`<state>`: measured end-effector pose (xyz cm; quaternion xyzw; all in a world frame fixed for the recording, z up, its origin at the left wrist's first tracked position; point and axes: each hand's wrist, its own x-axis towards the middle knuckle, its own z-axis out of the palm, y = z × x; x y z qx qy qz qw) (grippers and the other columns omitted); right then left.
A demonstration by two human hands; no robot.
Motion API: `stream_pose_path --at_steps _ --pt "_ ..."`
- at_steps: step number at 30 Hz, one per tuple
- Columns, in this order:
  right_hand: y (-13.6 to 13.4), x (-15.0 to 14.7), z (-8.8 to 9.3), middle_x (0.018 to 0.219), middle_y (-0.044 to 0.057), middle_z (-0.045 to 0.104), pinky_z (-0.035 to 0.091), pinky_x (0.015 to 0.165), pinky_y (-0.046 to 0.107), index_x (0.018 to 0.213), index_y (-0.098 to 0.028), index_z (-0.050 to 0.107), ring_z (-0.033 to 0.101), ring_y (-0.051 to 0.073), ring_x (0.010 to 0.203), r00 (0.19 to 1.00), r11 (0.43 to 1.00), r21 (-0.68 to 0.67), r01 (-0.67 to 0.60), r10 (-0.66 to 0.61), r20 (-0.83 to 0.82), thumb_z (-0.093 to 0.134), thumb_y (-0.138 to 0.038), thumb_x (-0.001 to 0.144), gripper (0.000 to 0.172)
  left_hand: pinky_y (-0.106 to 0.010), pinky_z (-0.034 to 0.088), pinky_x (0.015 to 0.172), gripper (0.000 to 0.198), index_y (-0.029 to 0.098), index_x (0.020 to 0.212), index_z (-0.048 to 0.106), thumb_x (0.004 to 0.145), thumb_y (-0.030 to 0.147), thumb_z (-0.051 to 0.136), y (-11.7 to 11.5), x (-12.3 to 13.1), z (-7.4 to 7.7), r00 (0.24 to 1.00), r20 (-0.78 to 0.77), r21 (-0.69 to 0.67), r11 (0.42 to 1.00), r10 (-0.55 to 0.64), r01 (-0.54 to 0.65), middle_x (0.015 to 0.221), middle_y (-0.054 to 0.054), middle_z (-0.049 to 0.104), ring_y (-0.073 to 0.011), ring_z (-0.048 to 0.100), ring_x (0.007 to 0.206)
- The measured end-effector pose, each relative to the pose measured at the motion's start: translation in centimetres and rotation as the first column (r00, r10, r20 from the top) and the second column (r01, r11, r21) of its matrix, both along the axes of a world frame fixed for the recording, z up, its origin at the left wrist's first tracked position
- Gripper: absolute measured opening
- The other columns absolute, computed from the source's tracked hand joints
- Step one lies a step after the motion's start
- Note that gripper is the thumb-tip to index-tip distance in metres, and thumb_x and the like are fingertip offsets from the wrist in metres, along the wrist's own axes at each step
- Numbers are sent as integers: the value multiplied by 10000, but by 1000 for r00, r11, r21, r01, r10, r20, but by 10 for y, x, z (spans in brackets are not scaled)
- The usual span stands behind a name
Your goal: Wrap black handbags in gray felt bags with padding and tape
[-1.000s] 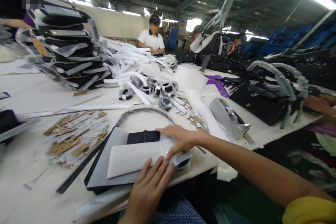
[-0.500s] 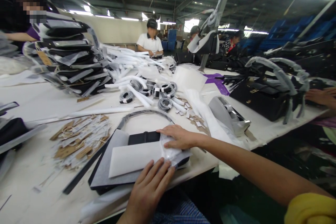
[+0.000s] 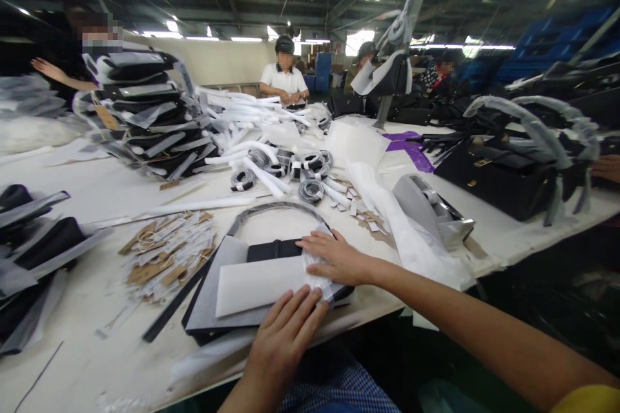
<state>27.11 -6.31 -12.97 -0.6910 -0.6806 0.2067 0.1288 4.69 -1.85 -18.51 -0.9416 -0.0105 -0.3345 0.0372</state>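
A black handbag [image 3: 201, 329] lies flat on the table before me, its wrapped handle [image 3: 285, 206] arching away at the back. Over its face is grey-white tissue, with a white foam sheet [image 3: 261, 285] across it. Clear plastic wrap [image 3: 317, 266] covers the foam's right end. My right hand [image 3: 339, 258] rests on that wrap, fingers stretched out to the left. At the bag's near edge, my left hand [image 3: 293, 319] lies flat, its fingertips on the foam and the wrap. A black strap [image 3: 179, 297] sticks out from the bag's left side.
Paper hang tags [image 3: 169, 255] lie heaped left of the bag. Behind stand coiled straps [image 3: 310, 190] and white foam tubes [image 3: 232, 116]. A tape dispenser [image 3: 433, 213] sits to the right. Stacked bags [image 3: 140, 110] rise at back left; another black bag [image 3: 498, 174] stands right. Co-workers sit beyond.
The whole view has shifted, so the table's things appear farther right. My hands stay on the bag, the right fingers now flatter over the wrap. A co-worker's hand at far left has risen.
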Motion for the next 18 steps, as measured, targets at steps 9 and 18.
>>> stream_pose_path --at_steps 9,18 --pt "-78 -41 -12 1400 81 578 328 1174 479 1397 -194 522 481 227 1340 981 847 507 -160 78 180 501 -233 994 405 -426 339 1181 435 156 1400 505 971 102 455 28 -46 42 988 -148 128 992 37 -18 1444 -63 537 -219 423 1394" --pt "-78 -21 -46 1459 77 510 380 1149 531 1535 -231 312 450 232 1372 922 796 537 -279 67 380 376 -47 981 587 -417 332 1174 612 204 1503 343 941 277 575 80 -71 57 898 -413 189 979 149 -75 1545 -50 400 -227 384 1419"
